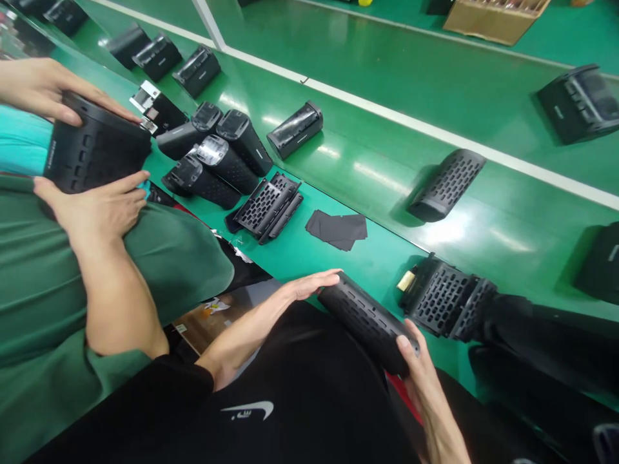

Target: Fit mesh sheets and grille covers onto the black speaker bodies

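Observation:
A black speaker housing (370, 322) with rows of slots along its face is held between my two hands, close to my body at the table's near edge. My left hand (314, 283) grips its upper left end, the fingers reaching over that end. At the lower right end my right hand (416, 354) is closed around the housing, thumb on top. Just beyond it lie several flat black sheets (337, 229). Stacked perforated black grilles (438, 296) sit to the right of the housing, and another stack of grilles (265, 206) is further left.
At the left a co-worker in green holds a black housing (97, 145). Several black housings (217, 158) stand between us. More units, such as a perforated one (447, 185), rest on the green surface beyond the table. A cardboard box (496, 19) is at the far top.

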A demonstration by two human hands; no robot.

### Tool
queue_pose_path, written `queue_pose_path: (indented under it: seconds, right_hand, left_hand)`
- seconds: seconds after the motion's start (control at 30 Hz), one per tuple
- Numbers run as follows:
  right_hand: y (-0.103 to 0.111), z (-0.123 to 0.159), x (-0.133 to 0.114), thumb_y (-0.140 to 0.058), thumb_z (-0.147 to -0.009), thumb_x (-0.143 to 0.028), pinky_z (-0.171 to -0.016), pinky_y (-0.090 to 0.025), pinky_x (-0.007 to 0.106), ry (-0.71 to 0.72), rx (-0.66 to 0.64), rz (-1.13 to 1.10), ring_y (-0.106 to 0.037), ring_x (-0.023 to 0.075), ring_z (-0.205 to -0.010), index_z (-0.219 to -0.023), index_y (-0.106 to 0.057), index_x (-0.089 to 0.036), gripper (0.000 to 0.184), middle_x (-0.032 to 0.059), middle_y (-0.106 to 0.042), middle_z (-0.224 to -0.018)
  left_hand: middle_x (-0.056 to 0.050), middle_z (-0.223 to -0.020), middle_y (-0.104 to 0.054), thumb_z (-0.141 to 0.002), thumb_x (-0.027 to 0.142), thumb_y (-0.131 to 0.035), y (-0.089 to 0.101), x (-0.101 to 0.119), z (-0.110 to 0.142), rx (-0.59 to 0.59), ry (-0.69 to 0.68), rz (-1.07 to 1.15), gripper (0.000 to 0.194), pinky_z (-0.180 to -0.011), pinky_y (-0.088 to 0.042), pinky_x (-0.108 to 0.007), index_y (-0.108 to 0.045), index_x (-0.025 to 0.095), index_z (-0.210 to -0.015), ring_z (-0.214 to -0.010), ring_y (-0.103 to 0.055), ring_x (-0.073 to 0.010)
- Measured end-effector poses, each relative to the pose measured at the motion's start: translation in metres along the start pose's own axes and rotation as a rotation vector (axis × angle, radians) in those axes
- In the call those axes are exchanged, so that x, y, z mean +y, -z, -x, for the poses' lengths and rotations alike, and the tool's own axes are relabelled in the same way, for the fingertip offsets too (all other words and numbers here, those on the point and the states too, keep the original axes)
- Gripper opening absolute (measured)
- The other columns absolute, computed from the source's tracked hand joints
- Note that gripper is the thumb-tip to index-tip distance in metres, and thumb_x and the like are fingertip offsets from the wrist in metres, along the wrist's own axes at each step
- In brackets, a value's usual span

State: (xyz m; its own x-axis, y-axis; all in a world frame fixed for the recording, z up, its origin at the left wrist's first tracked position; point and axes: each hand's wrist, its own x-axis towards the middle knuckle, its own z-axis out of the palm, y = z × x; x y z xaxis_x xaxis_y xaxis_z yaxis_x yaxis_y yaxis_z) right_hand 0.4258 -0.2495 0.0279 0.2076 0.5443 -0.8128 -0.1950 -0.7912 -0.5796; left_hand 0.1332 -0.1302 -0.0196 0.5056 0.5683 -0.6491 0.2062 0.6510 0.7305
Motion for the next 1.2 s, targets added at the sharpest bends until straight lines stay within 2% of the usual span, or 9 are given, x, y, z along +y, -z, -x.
queue_pose_path:
  seconds: [0.1, 0.23, 0.37, 0.63, 0.73, 0.9, 1.03, 1.13, 1.2]
  right_hand:
    - [0.000, 0.000, -0.003, -0.092, -0.060, -0.068, -0.105, -0.053, 0.047, 0.039, 0.029, 0.020, -0.063, 0.0332, -0.126, -0.150, -0.053, -0.031, 0.105, 0.0097, -0.063, -0.143]
    - [-0.004, 0.001, -0.007, -0.089, -0.064, -0.068, -0.070, -0.062, 0.041, 0.005, 0.026, -0.018, -0.069, 0.0266, -0.088, -0.149, -0.053, -0.032, 0.100, 0.0083, -0.068, -0.125]
    - [-0.006, 0.003, -0.018, -0.088, -0.066, -0.067, -0.052, -0.056, 0.033, -0.025, 0.024, -0.049, -0.066, 0.0228, -0.075, -0.145, -0.054, -0.030, 0.094, 0.0080, -0.068, -0.118]
    - [0.006, 0.003, -0.040, -0.084, -0.075, -0.066, -0.074, -0.063, 0.042, 0.088, 0.042, -0.009, -0.070, 0.0309, -0.101, -0.145, -0.057, -0.032, 0.083, 0.0091, -0.067, -0.128]
    - [0.015, -0.007, -0.056, -0.083, -0.075, -0.065, -0.079, -0.064, 0.046, 0.153, 0.036, -0.027, -0.070, 0.0338, -0.106, -0.144, -0.058, -0.030, 0.081, 0.0099, -0.068, -0.128]
    - [0.017, -0.030, -0.096, -0.083, -0.073, -0.062, -0.070, -0.064, 0.047, 0.243, 0.049, -0.127, -0.070, 0.0319, -0.092, -0.135, -0.063, -0.028, 0.073, 0.0095, -0.070, -0.116]
    - [0.032, -0.073, -0.151, -0.081, -0.068, -0.067, -0.062, -0.062, 0.050, 0.331, 0.193, -0.251, -0.066, 0.0283, -0.080, -0.125, -0.066, -0.023, 0.074, 0.0107, -0.068, -0.112]
    - [0.055, -0.130, -0.205, -0.064, -0.084, -0.071, -0.063, -0.058, 0.050, 0.357, 0.318, -0.331, -0.069, 0.0336, -0.089, -0.135, -0.063, -0.022, 0.070, 0.0174, -0.066, -0.125]
    - [0.069, -0.175, -0.240, -0.043, -0.099, -0.061, -0.070, -0.057, 0.048, 0.371, 0.396, -0.346, -0.069, 0.0320, -0.098, -0.148, -0.053, -0.021, 0.064, 0.0207, -0.063, -0.134]
  left_hand:
    - [-0.011, -0.168, -0.043, -0.075, 0.072, -0.077, 0.002, 0.004, -0.005, 0.003, -0.049, 0.146, 0.108, -0.132, -0.030, -0.049, -0.042, 0.020, -0.163, -0.157, -0.039, -0.0363]
    - [-0.012, -0.166, -0.046, -0.082, 0.072, -0.071, 0.002, 0.014, -0.008, 0.116, -0.099, 0.035, 0.094, -0.134, -0.025, -0.051, -0.053, 0.019, -0.157, -0.156, -0.039, -0.0365]
    - [-0.009, -0.170, -0.040, -0.082, 0.062, -0.078, 0.004, 0.023, -0.005, -0.026, -0.077, 0.101, 0.101, -0.133, -0.029, -0.052, -0.038, 0.025, -0.166, -0.158, -0.036, -0.0367]
    - [-0.002, -0.161, -0.053, -0.085, 0.052, -0.077, -0.002, 0.059, -0.001, 0.019, -0.295, 0.069, 0.088, -0.123, -0.042, -0.046, -0.044, 0.026, -0.163, -0.148, -0.048, -0.0404]
    - [-0.006, -0.158, -0.056, -0.081, 0.055, -0.080, -0.005, 0.079, -0.009, 0.013, -0.344, 0.048, 0.097, -0.121, -0.045, -0.047, -0.040, 0.025, -0.165, -0.144, -0.053, -0.0395]
    - [-0.012, -0.151, -0.059, -0.079, 0.063, -0.082, -0.004, 0.118, -0.045, 0.079, -0.464, -0.036, 0.103, -0.121, -0.045, -0.050, -0.040, 0.022, -0.164, -0.136, -0.058, -0.0355]
    - [-0.014, -0.146, -0.061, -0.084, 0.069, -0.073, -0.020, 0.143, -0.086, 0.249, -0.428, -0.082, 0.092, -0.100, -0.055, -0.042, -0.043, 0.024, -0.159, -0.111, -0.068, -0.0266]
    - [-0.009, -0.103, -0.075, -0.090, 0.070, -0.062, -0.056, 0.144, -0.110, 0.389, -0.219, -0.303, 0.056, -0.088, -0.054, -0.037, -0.071, 0.018, -0.110, -0.087, -0.068, -0.0218]
    - [-0.007, -0.078, -0.072, -0.090, 0.072, -0.059, -0.085, 0.136, -0.123, 0.282, -0.091, -0.529, 0.055, -0.086, -0.054, -0.039, -0.069, 0.019, -0.080, -0.083, -0.070, -0.0255]
